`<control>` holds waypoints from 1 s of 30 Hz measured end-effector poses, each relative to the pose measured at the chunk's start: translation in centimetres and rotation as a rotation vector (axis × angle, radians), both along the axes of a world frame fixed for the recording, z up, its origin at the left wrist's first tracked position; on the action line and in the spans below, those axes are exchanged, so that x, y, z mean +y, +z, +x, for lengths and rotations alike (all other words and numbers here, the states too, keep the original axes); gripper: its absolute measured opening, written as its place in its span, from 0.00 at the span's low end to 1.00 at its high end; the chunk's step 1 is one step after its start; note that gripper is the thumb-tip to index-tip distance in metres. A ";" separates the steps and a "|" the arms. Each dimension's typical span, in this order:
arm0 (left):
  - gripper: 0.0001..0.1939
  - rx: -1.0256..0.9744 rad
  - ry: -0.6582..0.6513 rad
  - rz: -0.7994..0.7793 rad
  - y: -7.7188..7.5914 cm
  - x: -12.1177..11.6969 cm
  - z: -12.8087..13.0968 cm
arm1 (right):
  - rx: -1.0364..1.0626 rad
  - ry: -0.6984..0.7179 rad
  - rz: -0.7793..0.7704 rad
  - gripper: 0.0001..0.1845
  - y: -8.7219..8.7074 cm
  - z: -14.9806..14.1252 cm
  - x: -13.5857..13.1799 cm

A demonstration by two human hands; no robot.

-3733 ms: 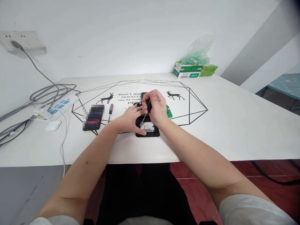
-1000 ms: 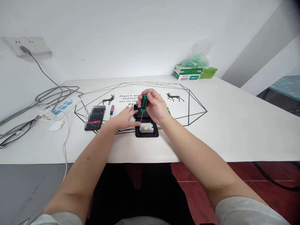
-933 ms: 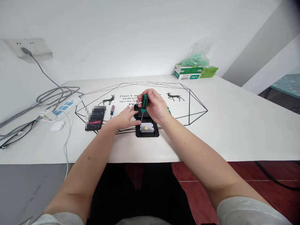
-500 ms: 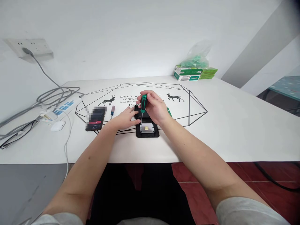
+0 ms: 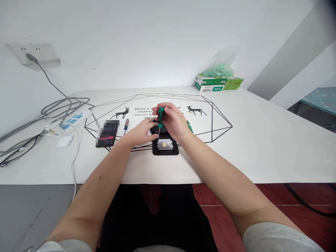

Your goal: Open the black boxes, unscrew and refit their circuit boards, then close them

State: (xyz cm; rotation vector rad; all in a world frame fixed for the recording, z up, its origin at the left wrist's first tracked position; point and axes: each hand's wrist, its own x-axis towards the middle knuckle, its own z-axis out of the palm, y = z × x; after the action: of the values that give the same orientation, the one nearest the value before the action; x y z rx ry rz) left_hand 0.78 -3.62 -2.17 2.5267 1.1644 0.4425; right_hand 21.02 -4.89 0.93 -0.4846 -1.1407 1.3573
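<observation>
A green-and-black screwdriver (image 5: pixel 161 117) stands nearly upright in my right hand (image 5: pixel 174 120), its fingers closed round the handle. The shaft points down at the upper left corner of a silvery plate (image 5: pixel 169 144) with a small yellowish square on it. This plate sits in a black plastic case (image 5: pixel 166 152) lying flat on the table. My left hand (image 5: pixel 143 132) rests at the case's left side, fingers apart, with the thumb beside the screwdriver shaft. Another black part (image 5: pixel 162 129) lies behind the plate, partly hidden by both hands. Whether the tip meets a screw is too small to tell.
A second screwdriver (image 5: pixel 126 126) and a phone (image 5: pixel 108 133) lie to the left. Farther left are a power strip (image 5: pixel 75 121), cables and a white earbud case (image 5: pixel 64 141). A green board (image 5: pixel 189 126) shows behind my right wrist. Boxes (image 5: pixel 210 82) stand at the back right.
My right hand and the screwdriver stay over the same corner of the plate, with the grip slightly shifted. My left hand's fingers have moved slightly near the screwdriver.
</observation>
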 end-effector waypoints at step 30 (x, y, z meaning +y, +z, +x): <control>0.24 0.093 0.006 0.065 -1.0 0.7 0.0 | -0.117 -0.057 0.076 0.26 -0.7 0.2 0.5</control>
State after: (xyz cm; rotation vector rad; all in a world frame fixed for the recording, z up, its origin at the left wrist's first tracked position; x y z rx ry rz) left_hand 0.83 -2.92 -3.18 2.6251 1.2097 0.3735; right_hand 21.19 -4.36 0.20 -0.5435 -1.2598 1.2447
